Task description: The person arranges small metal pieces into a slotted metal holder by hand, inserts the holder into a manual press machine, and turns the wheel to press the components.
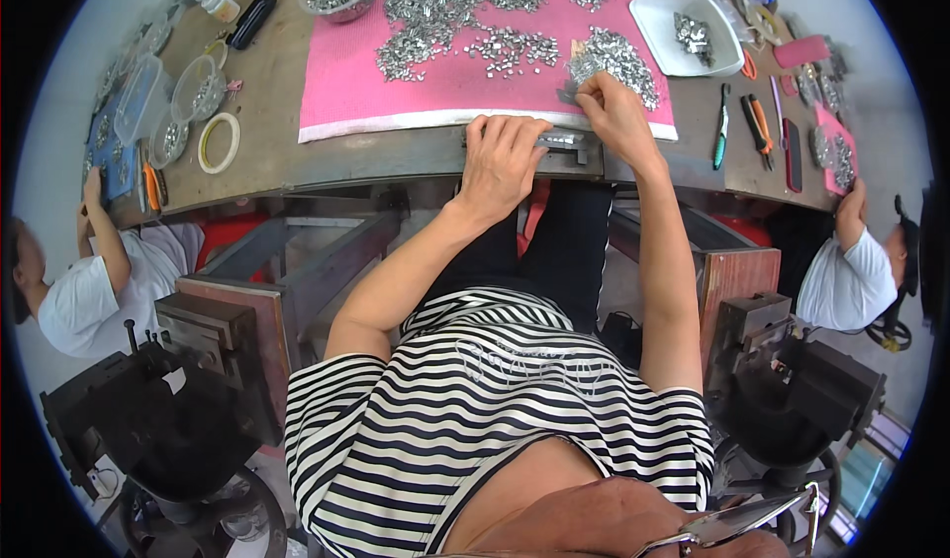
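My left hand point(503, 167) is at the bench's front edge, fingers curled over the left part of a narrow metal fixture point(569, 148). What lies under those fingers is hidden. A shiny strip shows in the fixture beside my thumb. Just beyond it to the right, my right hand point(616, 118) pinches a small thin grey metal piece point(568, 93) over a pink cloth point(341, 93) with a white border. Behind my right hand lies a heap of small silver metal pieces point(623, 58). Further heaps of silver pieces point(430, 14) cover the cloth's middle.
A white tray point(653, 48) holding metal pieces stands at the right. Beyond it lie a green-handled tool point(721, 133), orange-handled pliers point(759, 128) and a dark red bar point(793, 152). Clear tubs point(139, 103) and a tape roll point(219, 143) are left. People sit on both sides.
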Demonstrator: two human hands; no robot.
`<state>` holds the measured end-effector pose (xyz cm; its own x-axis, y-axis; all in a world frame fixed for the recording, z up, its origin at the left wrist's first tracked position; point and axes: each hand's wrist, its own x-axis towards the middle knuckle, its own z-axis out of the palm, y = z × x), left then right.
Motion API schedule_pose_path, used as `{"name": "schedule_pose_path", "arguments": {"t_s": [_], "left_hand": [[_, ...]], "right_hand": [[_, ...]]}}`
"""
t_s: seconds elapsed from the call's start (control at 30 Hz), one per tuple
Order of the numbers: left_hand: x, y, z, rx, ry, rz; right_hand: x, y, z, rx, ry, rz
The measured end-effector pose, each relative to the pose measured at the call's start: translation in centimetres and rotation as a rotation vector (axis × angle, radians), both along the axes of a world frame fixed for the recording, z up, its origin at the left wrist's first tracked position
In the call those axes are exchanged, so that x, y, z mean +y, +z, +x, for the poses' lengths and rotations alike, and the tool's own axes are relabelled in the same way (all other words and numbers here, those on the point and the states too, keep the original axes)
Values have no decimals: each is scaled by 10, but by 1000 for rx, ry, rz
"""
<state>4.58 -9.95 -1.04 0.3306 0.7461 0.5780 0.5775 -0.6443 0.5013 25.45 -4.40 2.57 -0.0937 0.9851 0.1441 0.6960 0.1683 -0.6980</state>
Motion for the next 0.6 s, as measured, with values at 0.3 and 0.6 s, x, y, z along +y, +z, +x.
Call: {"name": "schedule_pose_path", "arguments": {"t_s": [0.3, 0.6], "left_hand": [[0, 0, 2, -7, 0, 15], [-1, 0, 0, -38, 14, -16]], "right_hand": [[15, -3, -10, -338, 124, 84], [-24, 9, -13, 125, 19, 63]]}}
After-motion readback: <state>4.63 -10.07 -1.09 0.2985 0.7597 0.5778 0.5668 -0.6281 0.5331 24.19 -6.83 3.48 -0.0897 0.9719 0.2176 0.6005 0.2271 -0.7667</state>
